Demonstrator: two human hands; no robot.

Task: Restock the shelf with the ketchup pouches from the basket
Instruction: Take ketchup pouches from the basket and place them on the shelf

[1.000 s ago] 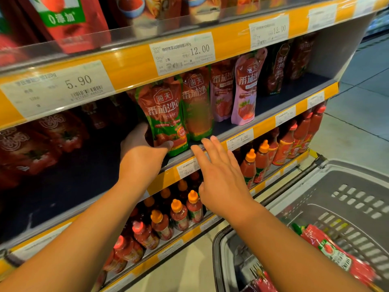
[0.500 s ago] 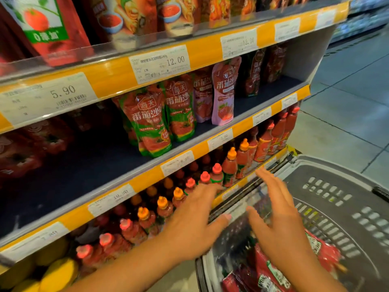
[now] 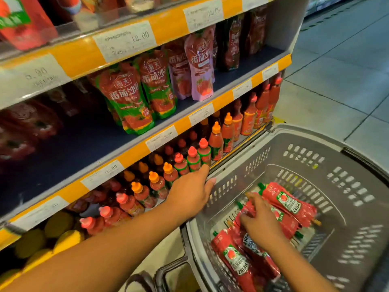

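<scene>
Pouches (image 3: 289, 204) lie flat, caps up-left; right hand (image 3: 260, 221) grips one, left hand (image 3: 190, 196) relaxed

Shelf (image 3: 202, 106) bearing upright pouches (image 3: 126, 102), basket (image 3: 347, 186) holding ketchup pouches (image 3: 290, 204)

Pale tiled floor (image 3: 345, 66), yellow-edged shop shelving (image 3: 202, 106) with white price labels (image 3: 124, 40), dim warm light

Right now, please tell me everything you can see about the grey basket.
The basket is grey, looks like plastic, with rounded corners and slotted walls. It stands open-topped beside the shelf's lower rows, near the bottles. Red Heinz ketchup pouches with green caps lie flat in a loose pile on its bottom. The left hand rests on its near rim; the right hand reaches inside, fingers on a pouch. A dark handle shows at its lower edge.
</scene>
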